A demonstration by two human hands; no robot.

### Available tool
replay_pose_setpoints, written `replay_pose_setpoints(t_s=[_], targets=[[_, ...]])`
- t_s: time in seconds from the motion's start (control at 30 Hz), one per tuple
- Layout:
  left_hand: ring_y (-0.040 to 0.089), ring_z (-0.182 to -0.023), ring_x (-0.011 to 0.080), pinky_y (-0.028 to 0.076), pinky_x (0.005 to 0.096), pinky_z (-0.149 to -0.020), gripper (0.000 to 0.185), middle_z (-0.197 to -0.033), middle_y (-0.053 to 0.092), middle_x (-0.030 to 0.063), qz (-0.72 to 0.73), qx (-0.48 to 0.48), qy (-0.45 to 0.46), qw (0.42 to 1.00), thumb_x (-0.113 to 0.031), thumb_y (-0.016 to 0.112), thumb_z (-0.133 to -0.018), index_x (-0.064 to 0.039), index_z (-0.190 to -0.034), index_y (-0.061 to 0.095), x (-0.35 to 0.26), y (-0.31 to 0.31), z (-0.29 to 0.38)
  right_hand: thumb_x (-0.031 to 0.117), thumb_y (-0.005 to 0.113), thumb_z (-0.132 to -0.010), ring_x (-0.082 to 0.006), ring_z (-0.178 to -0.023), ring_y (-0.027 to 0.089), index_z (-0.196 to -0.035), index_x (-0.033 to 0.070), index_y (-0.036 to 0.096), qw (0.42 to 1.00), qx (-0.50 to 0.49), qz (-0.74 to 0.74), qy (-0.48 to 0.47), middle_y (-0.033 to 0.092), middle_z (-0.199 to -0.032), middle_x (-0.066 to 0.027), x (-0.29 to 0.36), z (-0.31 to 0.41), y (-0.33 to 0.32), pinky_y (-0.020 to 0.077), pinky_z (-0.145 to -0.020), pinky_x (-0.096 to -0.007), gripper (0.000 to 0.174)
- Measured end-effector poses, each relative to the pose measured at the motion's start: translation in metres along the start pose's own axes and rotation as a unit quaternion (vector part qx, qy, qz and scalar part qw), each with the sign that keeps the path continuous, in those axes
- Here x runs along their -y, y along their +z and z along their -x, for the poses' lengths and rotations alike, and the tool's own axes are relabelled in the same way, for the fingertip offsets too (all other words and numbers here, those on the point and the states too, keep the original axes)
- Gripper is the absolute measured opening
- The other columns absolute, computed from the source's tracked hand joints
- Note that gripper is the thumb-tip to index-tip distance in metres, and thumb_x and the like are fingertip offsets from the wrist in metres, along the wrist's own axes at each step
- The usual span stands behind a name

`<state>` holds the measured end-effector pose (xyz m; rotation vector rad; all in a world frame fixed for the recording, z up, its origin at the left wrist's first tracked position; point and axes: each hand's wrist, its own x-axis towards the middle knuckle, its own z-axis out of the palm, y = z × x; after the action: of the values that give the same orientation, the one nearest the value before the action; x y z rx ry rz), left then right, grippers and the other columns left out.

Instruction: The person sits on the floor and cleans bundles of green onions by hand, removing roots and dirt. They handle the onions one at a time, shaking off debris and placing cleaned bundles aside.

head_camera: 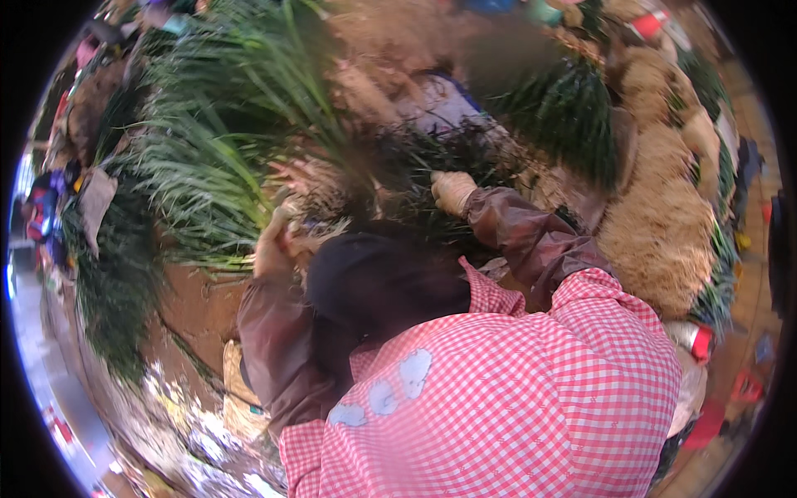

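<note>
My left hand (273, 246) is at the rooted end of a bunch of long-leaved greens that look like green onions (205, 180), its fingers curled around pale stalks and roots. The leaves fan out to the upper left. My right hand (453, 192), in a pale yellowish covering, has curled fingers over dark, loose leaf scraps (423, 211); whether it grips any is unclear. Both forearms wear brown sleeve covers. A dark-covered head (386, 280) and a pink checked garment (498, 386) fill the lower middle and hide part of the work spot.
Large stacks of greens with tan fibrous roots (654, 230) stand along the right. Another dark green heap (118, 299) lies at the left. A pale sheet or sack (439, 103) lies ahead under scraps. Other people (47, 211) are at the far left edge. Brown floor (199, 305) shows below the left bunch.
</note>
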<state>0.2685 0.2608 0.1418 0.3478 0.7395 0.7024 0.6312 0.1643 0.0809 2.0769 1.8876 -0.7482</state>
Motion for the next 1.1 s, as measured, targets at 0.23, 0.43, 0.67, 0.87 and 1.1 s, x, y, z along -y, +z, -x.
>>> replay_pose_setpoints(t_s=[0.23, 0.43, 0.67, 0.87, 1.1], targets=[[0.050, -0.061, 0.0122, 0.048, 0.0307, -0.069, 0.028, -0.077, 0.053, 0.0002, 0.001, -0.034, 0.044, 0.998, -0.019, 0.053, -0.092, -0.007, -0.118, 0.051, 0.004, 0.006, -0.005, 0.037, 0.071, -0.070, -0.0308, -0.103, 0.056, -0.106, 0.010, 0.064, 0.980, -0.127, -0.151, -0.007, 0.053, -0.117, -0.0135, 0.087, -0.103, 0.003, 0.0469, -0.084, -0.0391, 0.045], [0.050, -0.057, 0.0114, 0.051, 0.0337, -0.070, 0.022, -0.074, 0.056, 0.0014, 0.013, -0.030, 0.031, 0.999, -0.020, 0.058, -0.090, -0.006, -0.106, 0.057, 0.003, 0.005, -0.004, 0.027, 0.074, -0.071, -0.0268, -0.081, 0.063, -0.098, 0.003, 0.065, 0.949, -0.147, -0.277, -0.043, 0.065, -0.086, -0.0108, 0.083, -0.113, -0.041, 0.0512, -0.074, -0.0362, 0.037], [0.052, -0.064, 0.0112, 0.047, 0.0256, -0.060, 0.029, -0.084, 0.060, 0.0050, 0.047, 0.001, -0.051, 0.998, -0.022, 0.059, -0.089, -0.003, -0.111, 0.056, 0.004, 0.030, 0.003, 0.024, 0.076, -0.074, -0.0139, -0.078, 0.061, -0.092, 0.000, 0.067, 0.836, -0.001, -0.502, -0.221, 0.066, -0.084, -0.0079, 0.166, -0.061, -0.098, 0.0488, -0.069, -0.0278, 0.030], [0.054, -0.060, 0.0112, 0.047, 0.0191, -0.051, 0.021, -0.080, 0.059, 0.0021, 0.050, -0.047, -0.065, 0.996, -0.019, 0.058, -0.089, -0.003, -0.103, 0.056, 0.004, 0.043, 0.003, 0.038, 0.069, -0.078, -0.0245, -0.071, 0.062, -0.088, 0.002, 0.065, 0.863, -0.203, -0.447, -0.121, 0.064, -0.082, -0.0159, 0.210, -0.070, -0.081, 0.0493, -0.067, -0.0327, 0.038], [0.051, -0.066, 0.0142, 0.050, 0.0295, -0.061, 0.024, -0.076, 0.052, 0.0015, 0.040, 0.063, 0.029, 0.997, -0.015, 0.054, -0.090, -0.004, -0.112, 0.051, -0.006, 0.028, 0.022, 0.041, 0.055, -0.086, -0.0226, -0.060, 0.057, -0.080, 0.006, 0.062, 0.863, -0.347, -0.352, -0.103, 0.058, -0.063, -0.0093, 0.116, -0.092, -0.089, 0.0461, -0.058, -0.0343, 0.036]])
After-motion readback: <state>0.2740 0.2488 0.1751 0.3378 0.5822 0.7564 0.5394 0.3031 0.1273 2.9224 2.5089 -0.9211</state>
